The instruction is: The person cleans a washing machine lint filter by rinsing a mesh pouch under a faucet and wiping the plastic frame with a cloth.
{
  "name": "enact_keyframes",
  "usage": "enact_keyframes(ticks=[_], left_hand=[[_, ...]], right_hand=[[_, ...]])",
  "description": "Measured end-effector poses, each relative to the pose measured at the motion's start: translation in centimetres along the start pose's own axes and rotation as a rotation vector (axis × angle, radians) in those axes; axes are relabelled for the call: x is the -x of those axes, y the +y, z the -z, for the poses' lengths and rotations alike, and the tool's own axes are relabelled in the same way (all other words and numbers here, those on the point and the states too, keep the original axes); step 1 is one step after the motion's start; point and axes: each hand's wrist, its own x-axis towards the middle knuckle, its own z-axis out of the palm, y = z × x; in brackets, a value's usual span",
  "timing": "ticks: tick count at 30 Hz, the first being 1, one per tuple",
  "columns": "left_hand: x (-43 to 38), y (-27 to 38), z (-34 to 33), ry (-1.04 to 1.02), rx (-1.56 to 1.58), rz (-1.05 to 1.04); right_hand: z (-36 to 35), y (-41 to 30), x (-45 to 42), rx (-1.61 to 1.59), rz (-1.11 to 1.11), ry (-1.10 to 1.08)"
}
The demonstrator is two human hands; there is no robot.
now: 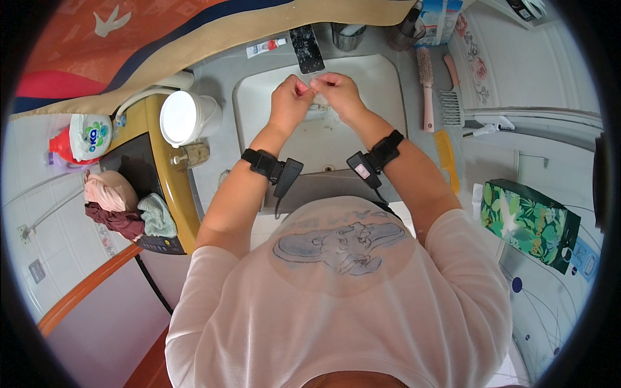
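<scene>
Both of my hands are raised over a white sink basin point(356, 140), close under the tap area. My left hand point(292, 99) has its fingers curled, with thumb and fingertips close to my right hand point(338, 94). The fingertips of my right hand are pinched together and meet the left ones. A small pale thing may be between them, too small to make out. A black faucet or panel with water drops point(307, 48) lies just beyond the fingertips. Below the hands, a whitish thing point(318, 109) shows in the basin, partly hidden.
Left of the basin stand a white lidded bucket point(179, 119) and a glass jar point(196, 154). A toothpaste tube point(266, 47) and a tumbler point(348, 38) are behind. A pink hairbrush point(427, 92), a wide-toothed comb point(451, 104) and a yellow comb point(446, 157) lie at right.
</scene>
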Motion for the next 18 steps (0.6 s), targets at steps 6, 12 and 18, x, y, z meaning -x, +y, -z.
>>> enact_keyframes(ticks=[6, 12, 18], left_hand=[[0.2, -0.1, -0.3, 0.024, -0.001, 0.085], [0.3, -0.3, -1.0, 0.010, -0.031, 0.047], [1.8, 0.2, -0.3, 0.019, -0.003, -0.093]], right_hand=[[-1.3, -1.0, 0.3, 0.265, 0.019, 0.111], [-1.4, 0.1, -0.7, -0.235, -0.325, 0.304], [4.0, -1.1, -1.4, -0.083, -0.424, 0.102]])
